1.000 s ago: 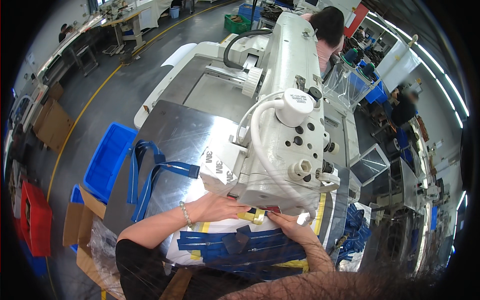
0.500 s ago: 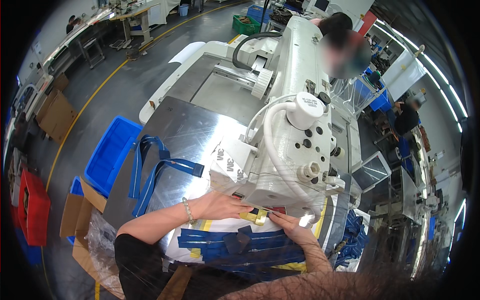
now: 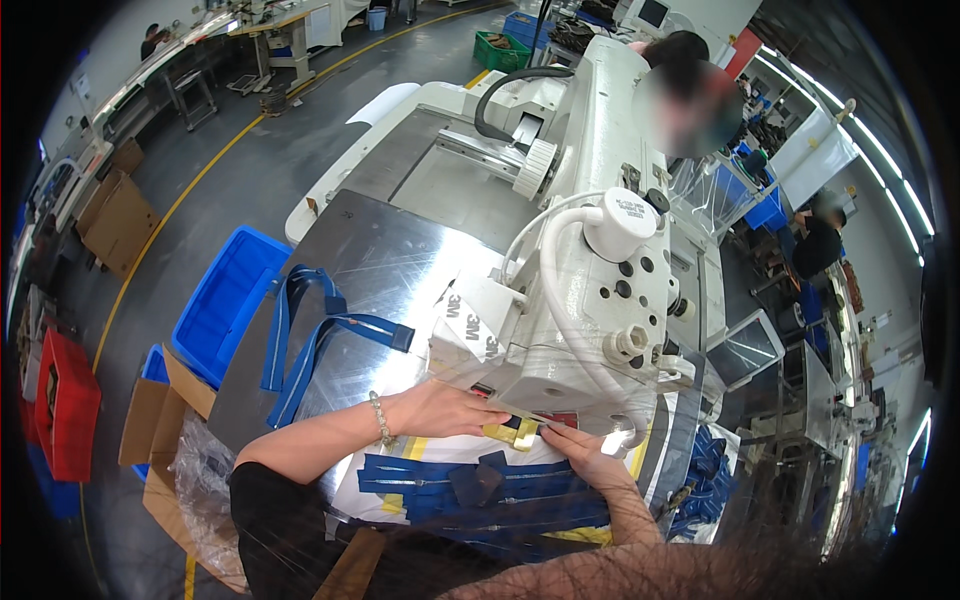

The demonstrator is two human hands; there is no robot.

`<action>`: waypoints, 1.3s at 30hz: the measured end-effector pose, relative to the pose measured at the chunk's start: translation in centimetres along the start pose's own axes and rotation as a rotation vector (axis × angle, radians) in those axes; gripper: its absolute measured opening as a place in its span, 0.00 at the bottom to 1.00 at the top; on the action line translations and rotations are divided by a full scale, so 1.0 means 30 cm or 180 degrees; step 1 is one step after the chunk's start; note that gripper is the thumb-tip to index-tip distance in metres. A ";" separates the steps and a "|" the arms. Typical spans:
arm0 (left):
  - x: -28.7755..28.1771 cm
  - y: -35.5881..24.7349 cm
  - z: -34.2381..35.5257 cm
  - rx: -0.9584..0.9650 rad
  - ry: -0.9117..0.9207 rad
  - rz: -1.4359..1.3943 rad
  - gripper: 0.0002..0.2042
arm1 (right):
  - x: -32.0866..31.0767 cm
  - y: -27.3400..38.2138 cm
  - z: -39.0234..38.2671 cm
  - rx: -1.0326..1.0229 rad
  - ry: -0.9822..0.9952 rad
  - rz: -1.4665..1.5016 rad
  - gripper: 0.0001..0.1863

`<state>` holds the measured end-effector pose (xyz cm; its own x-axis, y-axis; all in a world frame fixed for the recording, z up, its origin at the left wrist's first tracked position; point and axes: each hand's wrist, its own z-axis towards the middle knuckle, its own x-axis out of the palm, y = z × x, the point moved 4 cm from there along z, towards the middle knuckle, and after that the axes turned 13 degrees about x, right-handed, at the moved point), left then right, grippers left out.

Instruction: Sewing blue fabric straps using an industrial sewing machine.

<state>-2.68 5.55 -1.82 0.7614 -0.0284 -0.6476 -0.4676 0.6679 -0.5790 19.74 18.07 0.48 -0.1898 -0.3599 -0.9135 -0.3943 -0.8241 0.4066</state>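
Note:
Both my hands rest under the front of a white industrial sewing machine (image 3: pixel 590 330). My left hand (image 3: pixel 440 408), with a beaded bracelet at the wrist, lies with its fingers stretched out to the right, tips at a yellow plate (image 3: pixel 514 434) below the machine head. From the other side my right hand (image 3: pixel 588 458) reaches in, fingers extended, tips touching down just right of that plate. Whatever lies beneath the fingertips is too small and covered to make out. Closer to me, blue straps (image 3: pixel 430 478) with pale stripes lie side by side, a dark square patch (image 3: pixel 478 484) on them.
A looped blue strap (image 3: pixel 285 345) lies on the metal table (image 3: pixel 375 235) to the left. Past that edge stand a blue bin (image 3: pixel 225 305), a cardboard box (image 3: pixel 150 420) with clear plastic and a red crate (image 3: pixel 68 405). More blue straps (image 3: pixel 705 475) are heaped right, below a screen (image 3: pixel 745 350).
The whole view has shifted slightly. Both hands keep the same place beside the yellow plate, and the straps lie as before.

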 end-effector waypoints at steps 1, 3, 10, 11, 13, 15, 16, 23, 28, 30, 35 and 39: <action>0.002 0.000 0.001 -0.0036 0.0075 0.0080 0.22 | 0.001 -0.002 0.001 0.0001 0.0000 -0.0002 0.21; 0.004 0.000 0.003 -0.0072 0.0148 0.0162 0.22 | -0.003 0.002 0.004 -0.0138 -0.0161 -0.0008 0.21; -0.022 -0.033 0.037 -0.0250 0.0594 0.0480 0.21 | -0.011 0.015 0.007 -0.0074 -0.0188 0.0065 0.20; -0.020 -0.036 0.043 -0.0323 0.1005 0.0916 0.21 | -0.009 0.015 0.007 -0.0082 -0.0191 0.0035 0.20; 0.000 -0.014 0.010 -0.0233 0.0592 0.0567 0.21 | -0.009 0.019 0.009 -0.0111 -0.0202 0.0008 0.20; 0.012 0.008 -0.008 -0.0122 0.0184 0.0203 0.21 | -0.001 0.008 0.005 -0.0143 -0.0126 -0.0034 0.18; 0.014 0.011 -0.008 -0.0045 0.0095 0.0101 0.21 | 0.000 0.007 0.005 -0.0132 -0.0132 -0.0035 0.18; -0.098 -0.092 0.094 -0.1185 0.1312 0.0025 0.20 | -0.035 0.104 0.042 -0.0371 -0.0318 0.0099 0.17; -0.063 -0.064 0.056 -0.0783 0.1013 0.0363 0.19 | -0.032 0.193 0.088 -0.0764 -0.0228 -0.0129 0.17; -0.045 -0.051 0.038 -0.0448 0.0823 0.0556 0.19 | -0.021 0.210 0.088 -0.0596 -0.0199 -0.0197 0.17; 0.000 0.003 -0.007 -0.0838 0.0861 0.0289 0.18 | -0.029 0.231 0.091 -0.0331 -0.0119 -0.0229 0.16; 0.004 0.005 -0.004 -0.1050 0.1021 0.0388 0.17 | -0.027 0.215 0.089 -0.0440 -0.0091 -0.0049 0.16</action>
<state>-2.73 5.56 -2.06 0.5394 -0.2274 -0.8108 -0.7020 0.4103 -0.5821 14.95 14.22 3.89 -0.2109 -0.3357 -0.9181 -0.2702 -0.8826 0.3848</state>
